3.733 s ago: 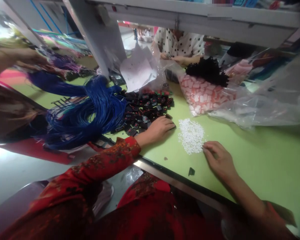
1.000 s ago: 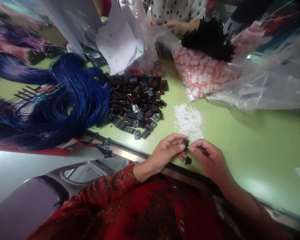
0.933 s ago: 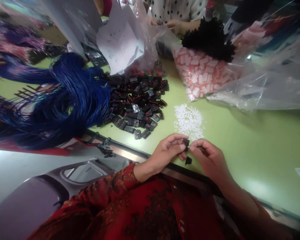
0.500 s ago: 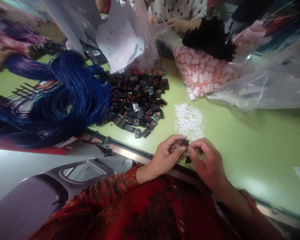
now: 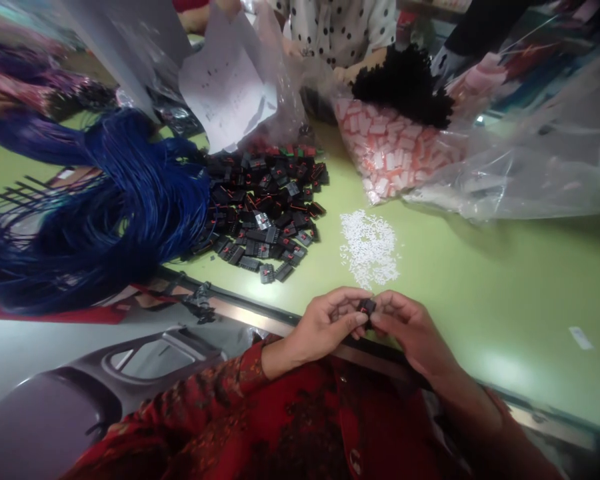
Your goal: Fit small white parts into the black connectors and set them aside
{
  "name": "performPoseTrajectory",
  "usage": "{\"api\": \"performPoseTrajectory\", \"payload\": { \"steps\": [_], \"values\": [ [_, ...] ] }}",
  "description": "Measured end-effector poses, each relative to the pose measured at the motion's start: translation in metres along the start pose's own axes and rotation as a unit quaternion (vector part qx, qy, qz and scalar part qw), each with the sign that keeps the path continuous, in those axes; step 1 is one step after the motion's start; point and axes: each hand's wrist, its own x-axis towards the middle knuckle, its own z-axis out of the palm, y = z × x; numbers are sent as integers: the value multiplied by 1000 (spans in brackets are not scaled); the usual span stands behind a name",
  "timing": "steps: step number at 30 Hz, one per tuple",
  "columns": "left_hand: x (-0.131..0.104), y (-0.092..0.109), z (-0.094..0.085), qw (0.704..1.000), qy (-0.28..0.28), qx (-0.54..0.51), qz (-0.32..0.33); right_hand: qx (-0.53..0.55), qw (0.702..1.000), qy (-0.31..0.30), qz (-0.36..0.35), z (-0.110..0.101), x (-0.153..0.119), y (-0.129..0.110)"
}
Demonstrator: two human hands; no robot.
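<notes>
Now | left hand (image 5: 325, 325) pinching black connector (image 5: 367, 306) | right hand (image 5: 414, 328) grasping its edge (both drawn back from white pieces (image 5: 370, 245)) | seemingly better steadied

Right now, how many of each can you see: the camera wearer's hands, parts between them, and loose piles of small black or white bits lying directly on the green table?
Left hand and right hand: 2
Black part between them: 1
Black pile: 1
White pile: 1
Total: 5
</notes>
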Motion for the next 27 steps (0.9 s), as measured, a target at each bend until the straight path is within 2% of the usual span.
{"api": "performPoseTrajectory", "payload": {
  "steps": [4, 6, 8, 11, 12, 15, 17, 20, 24, 27],
  "values": [
    [-1, -1, 3, 1000, 0, -1, -17, -50, 999, -10, -5, -6, -5, 3],
    [2, 0, 5, 1000, 7, -7, -25, -102, 994, -29, -10, -17, -1, 0],
    [7, 0, 5, 999, 28, -15, -24, -185, 982, 3, -45, -32, 7, -4],
    [14, 0, 1, 997, 71, -20, -14, -333, 929, 105, -125, -54, 22, -8],
    [16, 0, 0, 997, 79, -17, -13, -376, 908, 117, -144, -58, 26, -9],
    [18, 0, -3, 996, 91, -11, -12, -463, 862, 88, -187, -62, 33, -10],
    [18, 0, -3, 996, 92, -9, -13, -493, 844, 69, -201, -62, 33, -10],
    [17, 2, -1, 996, 91, -11, -19, -505, 837, 76, -197, -64, 30, -9],
    [17, 1, -1, 995, 92, -11, -23, -491, 844, 108, -186, -72, 26, -7],
    [17, -1, -2, 996, 87, -13, -20, -493, 844, 98, -186, -74, 26, -4]
  ]
}}
